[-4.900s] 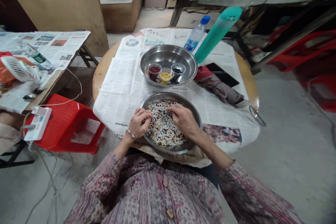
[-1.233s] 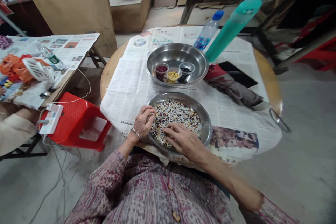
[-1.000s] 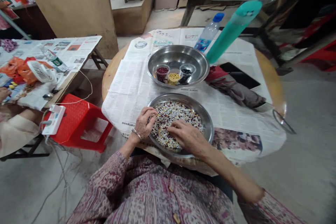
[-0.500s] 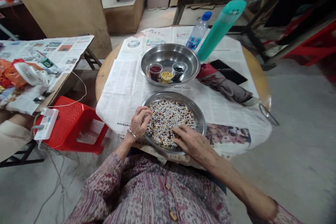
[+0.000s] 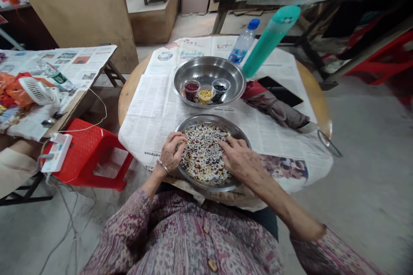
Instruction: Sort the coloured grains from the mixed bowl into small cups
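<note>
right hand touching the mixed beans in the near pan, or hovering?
Touching. The head view shows the right hand lying flat in the near pan, fingers pressed onto the mixed beans with no gap visible.

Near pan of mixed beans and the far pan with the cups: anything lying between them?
Only newspaper lies between near pan and far pan, per the head view.

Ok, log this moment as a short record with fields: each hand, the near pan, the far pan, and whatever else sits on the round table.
left hand: fingers curled at the near pan's left rim, touching the grains
right hand: palm down on the grains, right side
near pan: steel, holding mixed grains of white, red, yellow and dark
far pan: steel, three small cups of red, yellow, black
table cover: newspaper
also there: clear bottle, teal bottle, folded umbrella
</note>
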Tool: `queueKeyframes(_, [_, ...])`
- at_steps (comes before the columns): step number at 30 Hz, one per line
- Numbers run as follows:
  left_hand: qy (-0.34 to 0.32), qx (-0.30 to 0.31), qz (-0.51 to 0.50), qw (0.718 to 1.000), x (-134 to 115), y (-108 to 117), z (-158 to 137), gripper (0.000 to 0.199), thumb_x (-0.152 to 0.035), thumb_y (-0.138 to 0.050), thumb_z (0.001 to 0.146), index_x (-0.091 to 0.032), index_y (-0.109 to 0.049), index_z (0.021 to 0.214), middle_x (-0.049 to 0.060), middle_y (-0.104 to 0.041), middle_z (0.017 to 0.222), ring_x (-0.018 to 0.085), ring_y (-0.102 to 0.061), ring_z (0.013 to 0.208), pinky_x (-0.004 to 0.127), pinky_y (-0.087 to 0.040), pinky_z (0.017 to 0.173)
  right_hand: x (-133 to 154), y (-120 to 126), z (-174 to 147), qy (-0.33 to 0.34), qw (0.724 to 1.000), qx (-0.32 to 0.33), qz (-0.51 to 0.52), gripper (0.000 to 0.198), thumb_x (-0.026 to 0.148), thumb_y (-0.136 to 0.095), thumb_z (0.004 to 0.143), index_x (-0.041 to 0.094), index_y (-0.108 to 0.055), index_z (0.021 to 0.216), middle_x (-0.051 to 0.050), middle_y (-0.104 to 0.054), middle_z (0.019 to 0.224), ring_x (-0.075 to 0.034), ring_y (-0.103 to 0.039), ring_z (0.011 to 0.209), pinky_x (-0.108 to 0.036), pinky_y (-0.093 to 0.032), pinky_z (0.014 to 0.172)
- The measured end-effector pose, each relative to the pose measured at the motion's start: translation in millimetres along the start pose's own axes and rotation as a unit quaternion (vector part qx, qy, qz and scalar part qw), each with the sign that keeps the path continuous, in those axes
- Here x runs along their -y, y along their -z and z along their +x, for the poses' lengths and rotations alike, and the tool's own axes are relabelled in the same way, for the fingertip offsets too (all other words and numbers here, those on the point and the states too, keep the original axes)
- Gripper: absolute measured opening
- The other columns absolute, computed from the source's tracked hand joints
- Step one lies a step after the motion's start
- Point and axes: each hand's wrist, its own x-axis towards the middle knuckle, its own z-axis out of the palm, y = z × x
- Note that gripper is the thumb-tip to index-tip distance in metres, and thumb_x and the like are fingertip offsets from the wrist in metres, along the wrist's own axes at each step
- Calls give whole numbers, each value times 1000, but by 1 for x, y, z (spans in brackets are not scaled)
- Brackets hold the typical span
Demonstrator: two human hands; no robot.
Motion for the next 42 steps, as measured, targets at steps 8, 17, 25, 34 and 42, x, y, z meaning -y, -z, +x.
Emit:
queueKeyframes(8, [-2, 0, 4, 1000, 0, 0, 0, 15, -17, -47, 97, -18, -63, 98, 7, -59, 105, 18, -57, 106, 36, -46, 99, 38, -11, -28, 73, 982, 34, 171, 28, 12, -47, 89, 21, -58, 113, -9, -61, 107, -22, -58, 100, -36, -53, 86])
queueKeyframes(17, [-5, 1, 11, 1000, 1, 0, -1, 15, -16, -47, 96, -17, -62, 98, 7, -59, 105, 18, -57, 106, 36, -47, 99, 46, -17, 11, 200, 952, 40, 229, 26, 7, -45, 90, 20, -64, 102, -8, -62, 98, -20, -57, 96, -35, -52, 83])
queueKeyframes(25, [2, -1, 9, 1000, 0, 1, 0, 15, -17, -47, 97, -17, -62, 99, 8, -59, 105, 19, -57, 106, 38, -47, 99, 35, -20, 48, 142, 980, -15, 137, 22, 12, -50, 91, 19, -66, 105, -10, -63, 100, -23, -55, 100, -32, -50, 80])
queueKeyframes(34, [11, -1, 4, 1000, -1, 1, -2, 14, -17, -49, 96, -19, -63, 99, 8, -60, 105, 19, -57, 106, 37, -47, 98, 10, -9, 21, 174, 983, 37, 33, 19, 5, -51, 86, 19, -64, 84, -6, -67, 84, -18, -61, 80, -28, -44, 70])
queueKeyframes(42, [-34, 7, 21, 999, 3, 1, 0, 15, -17, -50, 96, -19, -65, 95, 7, -68, 98, 19, -61, 98, 40, -46, 95, -6, 28, 71, 0, 982, -93, 167, 21, 24, -53, 90, 23, -71, 99, -4, -76, 98, -19, -69, 86, -29, -49, 75])
